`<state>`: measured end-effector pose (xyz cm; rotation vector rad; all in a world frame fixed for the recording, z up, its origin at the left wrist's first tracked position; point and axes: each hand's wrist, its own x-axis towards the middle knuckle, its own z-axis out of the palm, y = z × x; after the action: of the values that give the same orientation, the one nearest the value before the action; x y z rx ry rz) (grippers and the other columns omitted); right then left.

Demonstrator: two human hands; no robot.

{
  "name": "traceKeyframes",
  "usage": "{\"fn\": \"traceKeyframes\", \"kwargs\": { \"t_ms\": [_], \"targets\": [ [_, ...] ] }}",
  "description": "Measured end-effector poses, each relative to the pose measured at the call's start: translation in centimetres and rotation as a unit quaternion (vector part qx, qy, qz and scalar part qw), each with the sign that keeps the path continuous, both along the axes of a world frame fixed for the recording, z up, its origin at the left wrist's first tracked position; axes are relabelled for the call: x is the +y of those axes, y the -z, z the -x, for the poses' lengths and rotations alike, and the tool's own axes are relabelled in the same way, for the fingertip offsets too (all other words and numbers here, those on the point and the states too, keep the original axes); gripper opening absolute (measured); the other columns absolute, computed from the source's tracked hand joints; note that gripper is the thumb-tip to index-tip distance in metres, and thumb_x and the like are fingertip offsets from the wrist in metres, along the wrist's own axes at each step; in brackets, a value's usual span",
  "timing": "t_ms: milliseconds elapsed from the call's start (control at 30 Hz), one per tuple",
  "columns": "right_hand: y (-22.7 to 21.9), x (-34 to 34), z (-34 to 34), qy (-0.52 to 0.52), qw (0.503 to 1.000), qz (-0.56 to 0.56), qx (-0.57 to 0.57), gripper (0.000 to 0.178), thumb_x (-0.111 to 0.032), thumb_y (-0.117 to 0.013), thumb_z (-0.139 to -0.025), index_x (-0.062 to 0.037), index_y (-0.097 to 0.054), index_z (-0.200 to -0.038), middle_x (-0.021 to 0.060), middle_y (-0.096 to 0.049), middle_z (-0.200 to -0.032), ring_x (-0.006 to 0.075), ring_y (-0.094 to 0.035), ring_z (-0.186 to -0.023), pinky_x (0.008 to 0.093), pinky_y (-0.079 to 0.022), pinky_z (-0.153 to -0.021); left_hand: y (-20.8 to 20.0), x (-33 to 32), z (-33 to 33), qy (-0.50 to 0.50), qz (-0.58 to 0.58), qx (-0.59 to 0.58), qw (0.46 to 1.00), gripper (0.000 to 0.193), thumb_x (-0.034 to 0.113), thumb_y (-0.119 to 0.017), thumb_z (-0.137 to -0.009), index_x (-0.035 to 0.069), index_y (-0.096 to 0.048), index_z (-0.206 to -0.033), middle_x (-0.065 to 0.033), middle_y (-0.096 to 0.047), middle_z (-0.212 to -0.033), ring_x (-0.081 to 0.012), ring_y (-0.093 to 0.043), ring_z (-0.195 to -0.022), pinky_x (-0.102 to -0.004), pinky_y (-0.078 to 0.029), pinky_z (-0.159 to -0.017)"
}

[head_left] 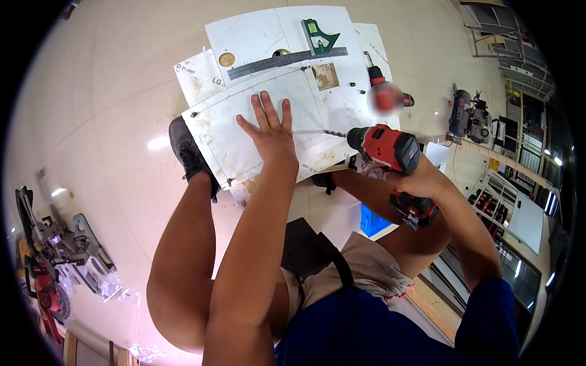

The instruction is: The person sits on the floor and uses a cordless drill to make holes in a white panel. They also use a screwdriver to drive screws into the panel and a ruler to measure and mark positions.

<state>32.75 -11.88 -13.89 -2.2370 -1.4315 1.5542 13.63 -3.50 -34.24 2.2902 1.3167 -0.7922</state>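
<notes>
My left hand (268, 131) lies flat with fingers spread on a white board (226, 137) marked with thin pencil lines. My right hand (418, 180) is wrapped round the grip of a red and black cordless drill (387, 146). The drill is held sideways, its long bit (334, 133) pointing left over the right part of the board, not far from my left hand. Whether the bit touches the board, I cannot tell. Small dark fasteners (194, 114) sit near the board's corners. Beyond it lies a combination square with a green head (318, 39) and a steel rule (285, 63).
Larger white boards (256, 30) with cutouts lie underneath. On their right side rests a second red drill (386, 94), partly blurred. A blue crate (373, 221) is below my right forearm. A saw with a toothed blade (58, 299) stands at left; metal shelving (516, 55) lines the right.
</notes>
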Motion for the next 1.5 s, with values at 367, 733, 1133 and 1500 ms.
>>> {"fn": "traceKeyframes", "kwargs": {
  "t_ms": [367, 733, 1133, 1500],
  "targets": [
    [-0.3, 1.1, -0.5, -0.009, 0.999, 0.038, -0.025, 0.051, 0.001, -0.065, -0.079, -0.006, -0.062, -0.129, 0.0104, -0.07, -0.109, 0.02, -0.064, -0.096, 0.0322, -0.051, -0.095, 1.6, -0.8, 0.3, 0.019, -0.07, -0.017, 0.997, 0.14, 0.06, -0.087, -0.067, 0.016, 0.001, -0.166, -0.0311, 0.01, -0.168, -0.052, 0.012, -0.154, -0.081, -0.011, -0.111],
    [-0.8, 1.2, -1.2, 0.097, 0.986, 0.139, 0.006, 0.044, 0.004, -0.063, -0.079, -0.0055, -0.063, -0.122, 0.0086, -0.071, -0.101, 0.0183, -0.065, -0.091, 0.0327, -0.053, -0.09, 1.4, -0.6, 0.2, 0.012, -0.057, -0.016, 0.998, 0.141, 0.059, -0.089, -0.066, 0.016, 0.001, -0.166, -0.0302, 0.01, -0.168, -0.0512, 0.013, -0.154, -0.0805, -0.01, -0.112],
    [-1.4, 2.0, 2.8, -0.18, 0.97, 0.017, -0.162, 0.05, -0.022, -0.077, -0.073, -0.0097, -0.059, -0.118, 0.0227, -0.069, -0.09, 0.0459, -0.067, -0.089, 0.055, -0.055, -0.077, 0.1, 0.0, 0.2, 0.0, -0.011, -0.016, 1.0, 0.101, 0.021, -0.067, -0.09, 0.023, -0.002, -0.167, -0.0225, 0.007, -0.171, -0.0474, 0.006, -0.156, -0.0811, -0.01, -0.113],
    [-1.2, 1.6, 4.0, -0.162, 0.972, 0.017, -0.171, 0.048, -0.02, -0.075, -0.073, -0.0094, -0.058, -0.116, 0.0236, -0.067, -0.087, 0.0462, -0.067, -0.087, 0.0561, -0.053, -0.077, 1.7, -0.7, 0.3, 0.008, -0.073, -0.022, 0.997, 0.143, 0.06, -0.09, -0.062, 0.018, 0.0, -0.166, -0.0282, 0.008, -0.169, -0.0508, 0.007, -0.155, -0.0809, -0.013, -0.112]
  ]
}}
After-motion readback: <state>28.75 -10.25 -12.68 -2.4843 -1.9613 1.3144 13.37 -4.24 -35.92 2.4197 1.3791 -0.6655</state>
